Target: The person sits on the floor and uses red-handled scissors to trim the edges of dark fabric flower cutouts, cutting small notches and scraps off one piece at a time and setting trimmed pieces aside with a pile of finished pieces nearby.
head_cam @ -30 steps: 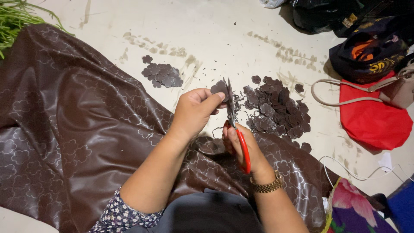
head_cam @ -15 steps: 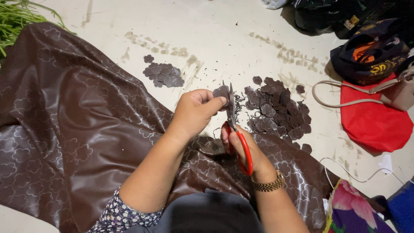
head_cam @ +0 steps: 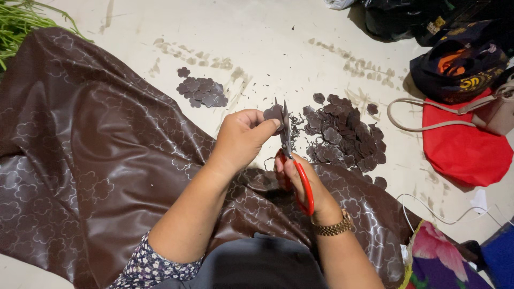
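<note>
Head view showed the person seated over a pale floor (head_cam: pixel 267 48), with a large sheet of glossy brown patterned material (head_cam: pixel 91 160) spread from the floor's left edge across the lap. The left hand (head_cam: pixel 241 140) was closed in a pinch, thumb and fingertips gripping a small brown cut-out piece (head_cam: pixel 273 112) and holding it upright above the floor, just in front of the sheet's near edge. The right hand (head_cam: pixel 297 179) was curled around the red handles of a pair of scissors (head_cam: pixel 292 155), fingers wrapped through the loops; the metal blades pointed away from the person and stood against the right edge of the pinched piece, nearly closed on it. A gold watch (head_cam: pixel 332 227) sat on the right wrist. Directly beyond the blades, toward the floor's right side, lay a large heap of brown cut-out pieces (head_cam: pixel 345 136), some overlapping the sheet's edge. A smaller heap of the same pieces (head_cam: pixel 201 92) lay further back, left of the hands and well apart from the large heap. A red bag (head_cam: pixel 466 144) and a dark bag (head_cam: pixel 455 67) rested at the floor's right edge, and green stems (head_cam: pixel 21 21) occupied the far left corner.
</note>
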